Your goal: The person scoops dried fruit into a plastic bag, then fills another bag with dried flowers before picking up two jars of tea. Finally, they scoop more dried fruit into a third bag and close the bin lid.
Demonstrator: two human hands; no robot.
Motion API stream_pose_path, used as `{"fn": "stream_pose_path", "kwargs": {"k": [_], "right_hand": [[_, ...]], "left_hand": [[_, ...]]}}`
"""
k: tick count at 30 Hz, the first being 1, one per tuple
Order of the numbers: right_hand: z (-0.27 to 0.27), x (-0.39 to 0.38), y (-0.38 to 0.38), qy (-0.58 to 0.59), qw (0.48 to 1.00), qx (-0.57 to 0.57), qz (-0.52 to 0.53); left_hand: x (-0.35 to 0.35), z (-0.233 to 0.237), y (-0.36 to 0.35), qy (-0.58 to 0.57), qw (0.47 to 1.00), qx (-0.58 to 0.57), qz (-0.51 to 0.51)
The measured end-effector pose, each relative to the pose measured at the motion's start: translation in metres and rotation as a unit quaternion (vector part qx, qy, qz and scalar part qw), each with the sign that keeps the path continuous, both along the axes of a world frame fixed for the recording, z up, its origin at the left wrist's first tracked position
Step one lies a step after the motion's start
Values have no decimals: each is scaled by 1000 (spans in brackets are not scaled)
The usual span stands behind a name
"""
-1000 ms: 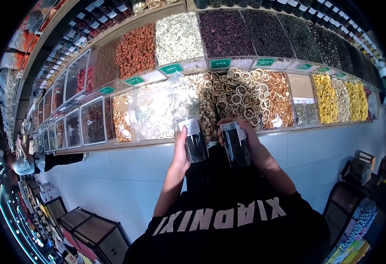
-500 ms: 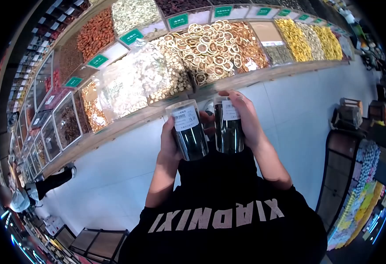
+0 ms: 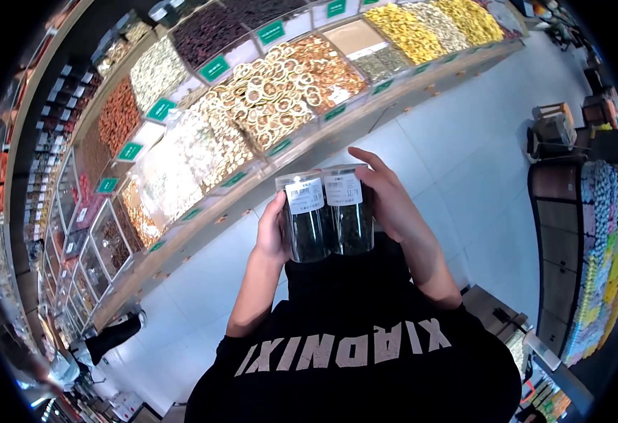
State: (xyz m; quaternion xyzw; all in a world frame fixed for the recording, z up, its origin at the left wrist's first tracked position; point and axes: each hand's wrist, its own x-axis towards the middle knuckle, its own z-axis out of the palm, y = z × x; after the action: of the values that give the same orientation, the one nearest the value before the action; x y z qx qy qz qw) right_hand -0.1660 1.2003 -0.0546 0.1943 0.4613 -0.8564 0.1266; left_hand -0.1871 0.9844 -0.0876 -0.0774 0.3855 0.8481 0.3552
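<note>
Two clear cylindrical jars with dark contents and white printed price labels stand upright side by side in front of my chest. My left hand (image 3: pixel 272 227) is wrapped round the outer side of the left jar (image 3: pixel 306 233). Against the outer side of the right jar (image 3: pixel 353 229), my right hand (image 3: pixel 390 201) keeps its grip, one finger sticking out past the top. The jars touch or nearly touch near their tops. Their labels face me, and the fingers behind the jars are hidden.
Beyond the jars runs a long slanted display counter (image 3: pixel 365 116) with bins of dried goods, including dried slices (image 3: pixel 273 99) and yellow flowers (image 3: pixel 404 32). A plastic bag (image 3: pixel 175 151) lies over some bins. Shelves of colourful packets (image 3: pixel 594 261) stand at right. Tiled floor (image 3: pixel 457 169) lies between.
The two jars have come together, the right one moving left beside the other. A finger of my right hand has lifted off. The view has turned, so the counter slants more steeply.
</note>
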Motion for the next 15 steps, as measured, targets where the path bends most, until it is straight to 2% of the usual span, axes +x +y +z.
{"fn": "stream_pose_path", "kwargs": {"k": [2, 4, 10, 15], "right_hand": [[8, 11, 31, 14, 996, 74, 37], [12, 22, 62, 20, 996, 81, 24], [-11, 53, 153, 19, 998, 62, 18], [-27, 76, 202, -48, 996, 53, -59]], "left_hand": [[3, -11, 27, -26, 997, 75, -2], [7, -10, 59, -33, 991, 129, -24], [25, -14, 153, 6, 999, 9, -51], [48, -21, 221, -2, 996, -39, -83]]}}
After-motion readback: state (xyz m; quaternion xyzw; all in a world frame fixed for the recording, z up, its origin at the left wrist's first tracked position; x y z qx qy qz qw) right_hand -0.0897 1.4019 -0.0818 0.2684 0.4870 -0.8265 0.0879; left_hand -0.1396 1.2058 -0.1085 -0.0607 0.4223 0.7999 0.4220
